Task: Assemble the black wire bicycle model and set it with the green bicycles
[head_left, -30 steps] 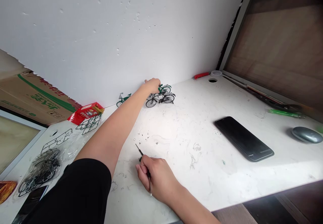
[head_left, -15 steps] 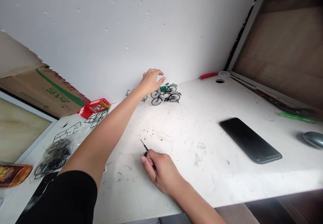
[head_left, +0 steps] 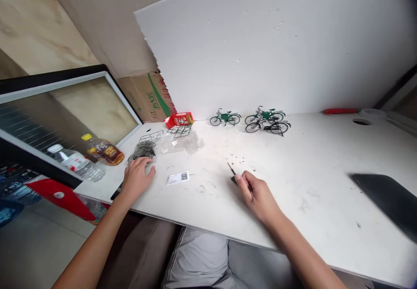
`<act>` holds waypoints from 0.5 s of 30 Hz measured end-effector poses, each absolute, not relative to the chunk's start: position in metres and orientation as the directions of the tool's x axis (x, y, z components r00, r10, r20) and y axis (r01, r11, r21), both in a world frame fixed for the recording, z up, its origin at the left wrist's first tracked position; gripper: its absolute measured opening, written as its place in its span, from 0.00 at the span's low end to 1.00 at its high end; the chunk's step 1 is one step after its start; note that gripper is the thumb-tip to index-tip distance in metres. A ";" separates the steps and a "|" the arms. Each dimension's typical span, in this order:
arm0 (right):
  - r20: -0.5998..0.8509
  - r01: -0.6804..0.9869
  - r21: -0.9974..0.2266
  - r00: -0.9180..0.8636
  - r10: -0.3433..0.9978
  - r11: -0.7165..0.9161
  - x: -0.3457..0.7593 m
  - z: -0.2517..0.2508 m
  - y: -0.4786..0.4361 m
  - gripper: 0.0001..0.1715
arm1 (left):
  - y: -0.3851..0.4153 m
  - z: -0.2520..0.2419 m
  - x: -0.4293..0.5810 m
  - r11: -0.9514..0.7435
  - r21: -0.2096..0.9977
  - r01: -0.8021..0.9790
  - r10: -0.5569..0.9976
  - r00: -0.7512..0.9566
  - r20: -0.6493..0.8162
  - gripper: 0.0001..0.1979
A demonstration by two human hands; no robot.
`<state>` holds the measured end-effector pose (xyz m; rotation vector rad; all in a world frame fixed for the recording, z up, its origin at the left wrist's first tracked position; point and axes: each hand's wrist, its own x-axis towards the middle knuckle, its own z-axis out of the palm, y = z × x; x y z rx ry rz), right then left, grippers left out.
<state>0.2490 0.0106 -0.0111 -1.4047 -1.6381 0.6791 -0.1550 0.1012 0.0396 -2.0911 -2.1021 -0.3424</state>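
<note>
My left hand is at the left of the white table, fingers apart, at the near edge of a bag of thin dark parts. Nothing shows in its grasp. Right of the middle, my right hand is closed around a small dark tool whose thin tip points up and left, near some tiny dark scraps. By the white board stand a green model bicycle, a second green one and a black one in front of it.
Behind the bag lie a red packet and dark part frames. A card with a code lies mid-left. Two bottles rest at the far left. A black phone and a red-handled tool are at the right.
The view has swung left. My left hand has come back from the model bicycles to the bag of dark parts. My right hand still holds the dark tool over the table.
</note>
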 end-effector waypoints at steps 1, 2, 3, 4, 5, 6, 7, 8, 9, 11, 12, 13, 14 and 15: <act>0.258 0.513 -0.828 -0.009 0.966 0.226 0.249 -0.012 0.011 0.26 | 0.096 0.033 -0.176 0.078 0.043 0.996 0.965 -0.086 0.247 0.22; 0.263 0.524 -0.821 -0.008 0.965 0.228 0.248 -0.013 0.012 0.27 | 0.091 0.028 -0.194 0.150 0.035 0.988 0.963 -0.154 0.220 0.24; 0.272 0.534 -0.814 -0.002 0.962 0.231 0.248 -0.014 0.012 0.27 | 0.087 0.024 -0.207 0.206 0.030 0.978 0.958 -0.208 0.195 0.26; 0.273 0.548 -0.805 -0.001 0.962 0.229 0.248 -0.015 0.013 0.27 | 0.084 0.020 -0.217 0.241 0.032 0.970 0.954 -0.243 0.175 0.28; 0.274 0.564 -0.793 -0.006 0.962 0.230 0.248 -0.017 0.013 0.27 | 0.082 0.017 -0.224 0.260 0.039 0.965 0.952 -0.263 0.157 0.30; 0.277 0.581 -0.782 -0.002 0.961 0.226 0.248 -0.018 0.013 0.27 | 0.082 0.015 -0.228 0.269 0.054 0.962 0.951 -0.274 0.144 0.30; 0.279 0.597 -0.770 0.002 0.960 0.223 0.248 -0.019 0.014 0.27 | 0.083 0.013 -0.231 0.271 0.075 0.960 0.951 -0.279 0.136 0.30; 0.284 0.615 -0.758 0.009 0.959 0.219 0.248 -0.020 0.014 0.28 | 0.085 0.011 -0.232 0.278 0.102 0.955 0.948 -0.290 0.131 0.30; 0.289 0.630 -0.746 0.012 0.957 0.217 0.248 -0.021 0.014 0.28 | 0.087 0.010 -0.234 0.287 0.135 0.948 0.943 -0.304 0.132 0.30; 0.296 0.655 -0.724 0.014 0.955 0.215 0.249 -0.021 0.014 0.28 | 0.093 0.005 -0.236 0.292 0.202 0.935 0.935 -0.324 0.146 0.29; 0.299 0.663 -0.717 0.018 0.954 0.213 0.249 -0.020 0.014 0.28 | 0.095 0.002 -0.237 0.285 0.227 0.931 0.933 -0.324 0.155 0.29; 0.301 0.669 -0.714 0.026 0.953 0.207 0.249 -0.020 0.014 0.28 | 0.097 0.000 -0.238 0.274 0.244 0.930 0.933 -0.318 0.166 0.29; 0.300 0.673 -0.712 0.035 0.953 0.200 0.249 -0.019 0.014 0.29 | 0.098 -0.002 -0.239 0.262 0.254 0.931 0.933 -0.312 0.179 0.29; 0.299 0.677 -0.711 0.044 0.953 0.192 0.249 -0.018 0.014 0.29 | 0.098 -0.004 -0.239 0.250 0.257 0.933 0.933 -0.303 0.192 0.29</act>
